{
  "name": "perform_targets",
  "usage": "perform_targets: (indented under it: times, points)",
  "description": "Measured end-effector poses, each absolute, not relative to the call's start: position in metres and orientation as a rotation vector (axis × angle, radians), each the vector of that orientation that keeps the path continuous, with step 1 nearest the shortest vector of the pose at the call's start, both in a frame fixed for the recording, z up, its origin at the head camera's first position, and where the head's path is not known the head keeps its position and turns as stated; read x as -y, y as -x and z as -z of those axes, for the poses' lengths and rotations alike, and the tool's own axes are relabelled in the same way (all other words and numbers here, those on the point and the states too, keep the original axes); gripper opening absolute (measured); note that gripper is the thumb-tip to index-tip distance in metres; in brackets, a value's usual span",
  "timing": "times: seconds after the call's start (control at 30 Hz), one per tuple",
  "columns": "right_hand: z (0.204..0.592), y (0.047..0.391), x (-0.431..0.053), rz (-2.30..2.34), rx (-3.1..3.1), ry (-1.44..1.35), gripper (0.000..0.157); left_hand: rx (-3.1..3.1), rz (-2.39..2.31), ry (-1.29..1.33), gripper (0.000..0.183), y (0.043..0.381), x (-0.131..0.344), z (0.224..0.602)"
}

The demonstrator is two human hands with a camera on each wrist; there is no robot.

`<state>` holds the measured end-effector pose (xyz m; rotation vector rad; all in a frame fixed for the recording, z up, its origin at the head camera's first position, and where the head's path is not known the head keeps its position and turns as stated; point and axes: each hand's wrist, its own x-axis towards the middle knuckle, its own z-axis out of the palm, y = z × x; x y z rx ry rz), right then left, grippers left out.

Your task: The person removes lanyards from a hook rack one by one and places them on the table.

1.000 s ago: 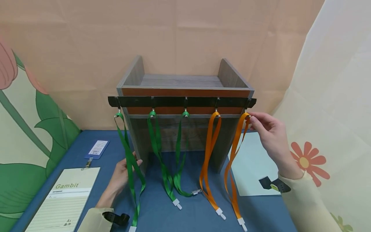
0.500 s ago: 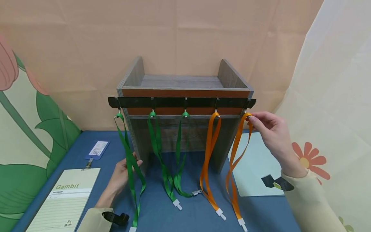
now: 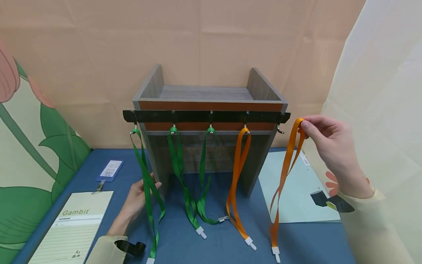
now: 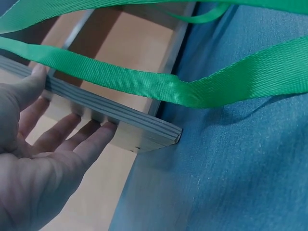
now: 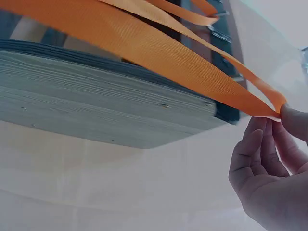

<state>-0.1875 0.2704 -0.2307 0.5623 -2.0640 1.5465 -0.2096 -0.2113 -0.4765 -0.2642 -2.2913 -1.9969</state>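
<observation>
1. Orange and woven, the strap (image 3: 285, 170) has just come off the right-end hook (image 3: 280, 129) of the black rail (image 3: 191, 116); we now see it in the air, just right of the shelf (image 3: 204, 93).
2. That hook is bare now, so we judge the unhooking of this strap done; only the right hand (image 3: 333, 146) bears it.
3. We see a flat, narrow band, doubled into a long loop, with a white clip (image 3: 276, 255) at its bottom; whether the clip touches the blue table (image 3: 245, 251), we cannot tell.
4. The right hand pinches the loop's top between thumb and finger, barely parted.
5. Our left hand (image 3: 138, 198) stays on the shelf's side panel, holding it between thumb and fingers.
6. Further along, another orange strap (image 3: 234, 179) and three green straps (image 3: 148, 183) hang from the rail as before.
</observation>
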Motion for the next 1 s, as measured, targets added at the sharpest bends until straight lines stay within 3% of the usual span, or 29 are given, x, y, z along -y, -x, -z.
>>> perform_targets:
  times: [0.4,1.0]
  points:
    - [0.201,0.177,-0.288,-1.706,1.854,-0.564,0.022,2.309,1.993,0.265,0.034,0.210,0.211,0.475]
    - [0.176,0.225,-0.311,-2.048,1.484,-0.569,0.031,2.301,1.995,0.272,0.034,0.209,0.211,0.476]
